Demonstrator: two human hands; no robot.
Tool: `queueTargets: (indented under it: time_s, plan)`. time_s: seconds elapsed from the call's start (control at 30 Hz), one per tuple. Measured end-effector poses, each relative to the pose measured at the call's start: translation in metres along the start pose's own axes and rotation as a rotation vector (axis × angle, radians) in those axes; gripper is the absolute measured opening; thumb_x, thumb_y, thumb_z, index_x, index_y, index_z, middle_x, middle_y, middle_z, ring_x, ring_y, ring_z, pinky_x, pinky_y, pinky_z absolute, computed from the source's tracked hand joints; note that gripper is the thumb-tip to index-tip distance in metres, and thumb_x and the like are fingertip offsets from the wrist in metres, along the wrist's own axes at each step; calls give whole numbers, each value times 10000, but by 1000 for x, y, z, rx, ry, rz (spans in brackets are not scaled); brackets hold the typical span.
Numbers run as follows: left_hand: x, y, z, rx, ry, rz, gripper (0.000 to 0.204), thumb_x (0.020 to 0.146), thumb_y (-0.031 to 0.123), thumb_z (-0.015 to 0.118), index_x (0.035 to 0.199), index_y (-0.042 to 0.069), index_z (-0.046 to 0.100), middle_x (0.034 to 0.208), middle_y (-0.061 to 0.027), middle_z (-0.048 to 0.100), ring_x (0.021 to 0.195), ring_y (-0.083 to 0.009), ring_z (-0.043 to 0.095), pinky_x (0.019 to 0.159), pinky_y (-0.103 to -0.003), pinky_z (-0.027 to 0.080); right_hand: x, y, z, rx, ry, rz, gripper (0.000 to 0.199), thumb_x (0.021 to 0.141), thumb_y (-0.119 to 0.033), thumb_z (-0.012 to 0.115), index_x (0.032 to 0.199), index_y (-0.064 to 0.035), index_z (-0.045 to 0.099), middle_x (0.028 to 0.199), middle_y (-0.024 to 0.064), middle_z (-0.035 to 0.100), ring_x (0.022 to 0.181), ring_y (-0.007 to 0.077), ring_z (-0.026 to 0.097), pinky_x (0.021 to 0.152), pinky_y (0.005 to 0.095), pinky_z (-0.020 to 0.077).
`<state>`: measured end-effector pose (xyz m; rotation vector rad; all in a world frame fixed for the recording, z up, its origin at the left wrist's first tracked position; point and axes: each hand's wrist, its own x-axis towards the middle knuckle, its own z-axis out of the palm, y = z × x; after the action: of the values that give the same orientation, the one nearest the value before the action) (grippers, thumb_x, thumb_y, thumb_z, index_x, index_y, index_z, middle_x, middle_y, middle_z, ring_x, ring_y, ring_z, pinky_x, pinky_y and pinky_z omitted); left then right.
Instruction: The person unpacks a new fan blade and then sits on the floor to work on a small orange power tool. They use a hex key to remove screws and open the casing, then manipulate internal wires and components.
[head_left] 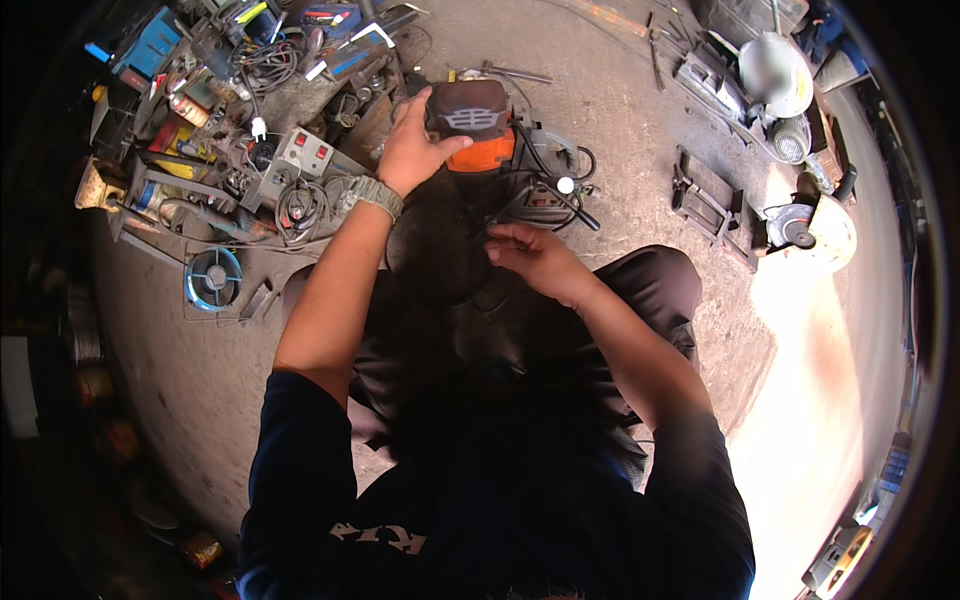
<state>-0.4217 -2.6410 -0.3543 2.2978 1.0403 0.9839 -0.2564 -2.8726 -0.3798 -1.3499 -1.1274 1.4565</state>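
My left hand [412, 150] grips the side of an orange and dark power tool [478, 128] that stands on the concrete floor in front of me. A watch with a metal band sits on that wrist. My right hand [535, 258] is lower, fingers pinched on a thin black cable [497, 215] that runs from the tool over a dark round part [435, 250] near my knees. A white-tipped lever and black cords stick out on the tool's right side.
A heap of tools, cables, a grey switch box [305, 152] and a blue wire spool [213, 277] lies at the left. A grinder with a disc [810, 230], metal brackets [705, 195] and a round metal lamp shade [778, 72] lie at the right.
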Motion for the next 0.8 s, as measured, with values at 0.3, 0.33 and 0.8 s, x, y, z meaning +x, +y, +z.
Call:
queueTargets:
  time_s: [0.3, 0.33, 0.8]
  plan:
    - [49, -34, 23, 71, -86, 172, 1026, 682, 501, 959, 1478, 9, 538, 1404, -221, 578, 1297, -361, 590, 1130, -447, 461, 11, 54, -31, -274, 241, 71, 463, 966, -284, 760, 1317, 2, 666, 1104, 176, 771, 967, 236, 750, 867, 351, 580]
    - [56, -36, 26, 79, -120, 208, 988, 677, 504, 957, 1441, 17, 562, 1387, -225, 588, 1292, -365, 589, 1119, -438, 470, 10, 54, -31, -303, 246, 69, 450, 962, -278, 761, 1307, -4, 670, 1084, 173, 773, 953, 244, 754, 856, 358, 584]
    - [51, -14, 30, 19, -66, 186, 841, 651, 389, 976, 1314, 27, 609, 1212, -217, 627, 1180, -401, 611, 1044, -460, 502, -4, 33, -24, -514, 329, -41, 259, 936, -175, 764, 1162, -49, 741, 1009, 167, 768, 952, 314, 763, 813, 389, 589]
